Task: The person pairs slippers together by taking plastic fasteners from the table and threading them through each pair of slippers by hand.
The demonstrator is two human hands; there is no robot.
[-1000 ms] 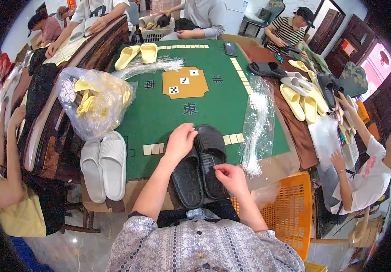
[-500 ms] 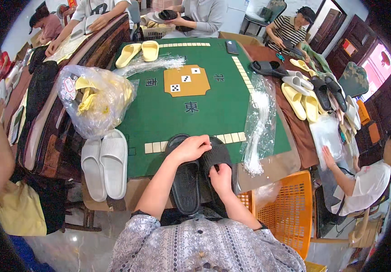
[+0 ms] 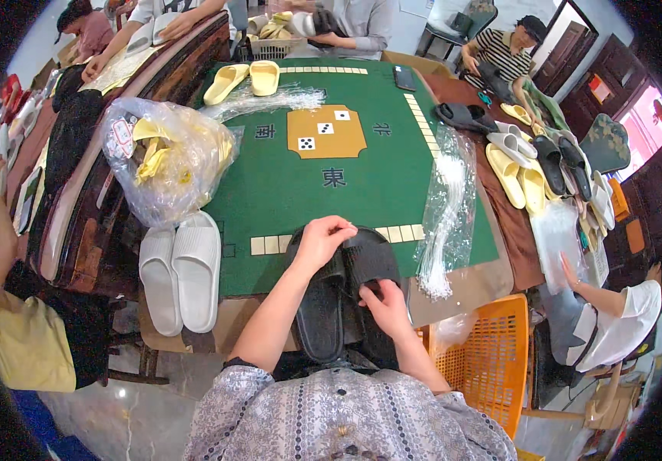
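In the head view, a pair of black slippers (image 3: 371, 260) is placed side by side at the near edge of the green table (image 3: 381, 198), soles down and toes pointed away. The left hand (image 3: 320, 243) is held above the toe of the right-hand slipper, thumb and fingertips together in a pinch. The right hand (image 3: 386, 307) is bent at the strap's opening on the same slipper; whether its fingers are apart or clamped on anything cannot be told.

The pair has been laid out together, but work on the strap is judged unfinished, as both hands are engaged there. No fastening between the two shoes can be made out. A pair of grey slippers (image 3: 195, 269), set down to the left, is not being handled, though whether it is finished is unclear. White ties (image 3: 446, 223) are left in a clear bag at the right.

Any thin strand in the pinch is too small to be confirmed. The left-hand slipper is partly covered by the left forearm, the right-hand one's heel by the right hand and arm.
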